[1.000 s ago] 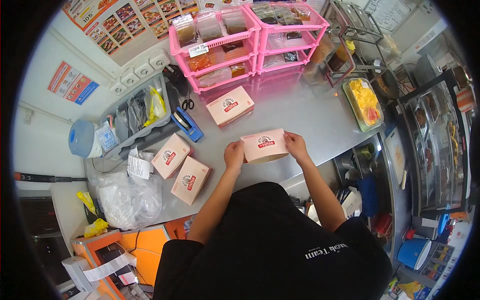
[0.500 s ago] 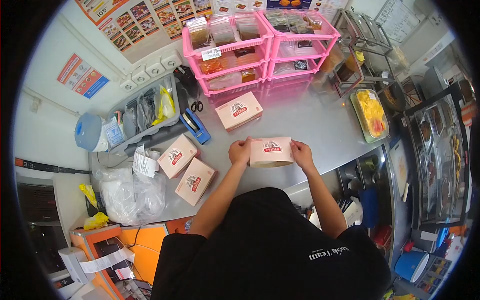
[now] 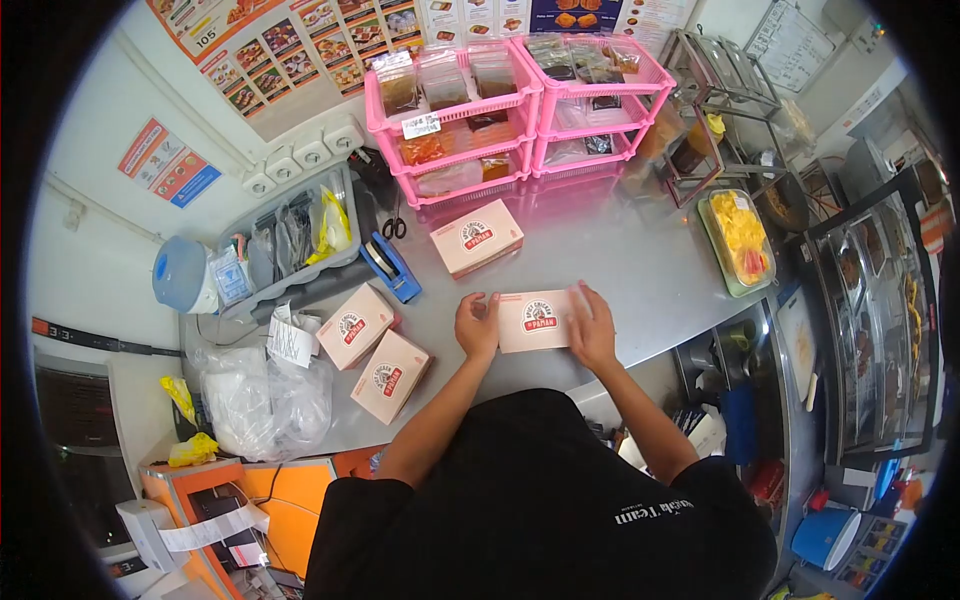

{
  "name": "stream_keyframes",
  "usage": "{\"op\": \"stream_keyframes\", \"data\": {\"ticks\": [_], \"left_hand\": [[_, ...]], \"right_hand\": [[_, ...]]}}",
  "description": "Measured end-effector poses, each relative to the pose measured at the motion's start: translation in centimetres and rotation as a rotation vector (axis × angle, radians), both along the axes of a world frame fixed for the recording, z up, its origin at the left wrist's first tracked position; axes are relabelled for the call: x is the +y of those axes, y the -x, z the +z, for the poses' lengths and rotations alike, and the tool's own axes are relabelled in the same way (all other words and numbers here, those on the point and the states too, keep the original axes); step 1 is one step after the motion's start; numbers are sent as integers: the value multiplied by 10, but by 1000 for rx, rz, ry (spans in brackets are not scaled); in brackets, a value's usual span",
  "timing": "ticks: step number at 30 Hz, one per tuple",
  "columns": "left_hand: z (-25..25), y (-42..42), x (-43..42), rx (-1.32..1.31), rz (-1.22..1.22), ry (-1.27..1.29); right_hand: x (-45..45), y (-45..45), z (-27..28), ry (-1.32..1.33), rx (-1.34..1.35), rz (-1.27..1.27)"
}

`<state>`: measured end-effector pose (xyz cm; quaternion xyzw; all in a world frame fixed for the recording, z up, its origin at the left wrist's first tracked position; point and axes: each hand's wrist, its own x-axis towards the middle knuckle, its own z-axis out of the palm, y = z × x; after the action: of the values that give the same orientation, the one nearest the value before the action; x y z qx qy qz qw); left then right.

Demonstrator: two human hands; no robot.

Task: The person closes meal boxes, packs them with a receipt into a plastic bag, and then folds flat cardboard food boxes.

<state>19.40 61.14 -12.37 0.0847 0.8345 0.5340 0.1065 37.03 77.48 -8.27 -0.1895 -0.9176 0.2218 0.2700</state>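
Observation:
A pale pink cardboard food box (image 3: 537, 322) with a red and black chicken logo lies on the steel counter, its printed lid facing up and flat. At its left end is my left hand (image 3: 477, 327), fingers bent and apart, close against the edge. My right hand (image 3: 593, 328) is at the right end, fingers stretched and a little blurred, partly over the lid. Just beyond stands another pink box (image 3: 477, 238). Two more, an upper box (image 3: 356, 325) and a lower box (image 3: 391, 376), sit side by side to the left.
Pink stacked baskets (image 3: 455, 125) hold bagged sauces at the back. A blue tape dispenser (image 3: 390, 268) and scissors (image 3: 396, 222) lie beside a grey bin (image 3: 345, 225). Plastic bags (image 3: 262, 405) fill the left front. A container of yellow food (image 3: 738, 242) stands right, near the counter edge.
The held box's front gap has gone from view and its lid now lies flat. My hands have loosened from the corners, the right one shifting inward over the lid. The view shifted slightly.

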Motion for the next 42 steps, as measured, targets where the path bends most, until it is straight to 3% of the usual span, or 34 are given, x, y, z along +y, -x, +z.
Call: {"op": "stream_keyframes", "data": {"ticks": [2, 5, 8, 12, 18, 36, 39, 42], "left_hand": [[15, -3, -10, 368, -270, 66], [72, -9, -25, 809, -867, 263], [49, 3, -29, 867, -1029, 387], [41, 12, -26, 960, -1070, 400], [39, 9, -23, 1030, -1064, 472], [40, 16, -36, 877, -1125, 342], [48, 20, -39, 798, -1176, 354], [56, 19, -46, 813, -1162, 327]], "right_hand": [[4, 1, 31, -170, -200, 268], [16, 2, 23, -145, -369, 445], [27, 3, 21, -173, -417, 560], [38, 3, 15, -279, -466, 673], [37, 2, -8, -450, -366, 609], [33, 4, 19, -508, -529, 651], [18, 5, 42, -372, -560, 655], [18, 5, 15, -390, -467, 636]]}}
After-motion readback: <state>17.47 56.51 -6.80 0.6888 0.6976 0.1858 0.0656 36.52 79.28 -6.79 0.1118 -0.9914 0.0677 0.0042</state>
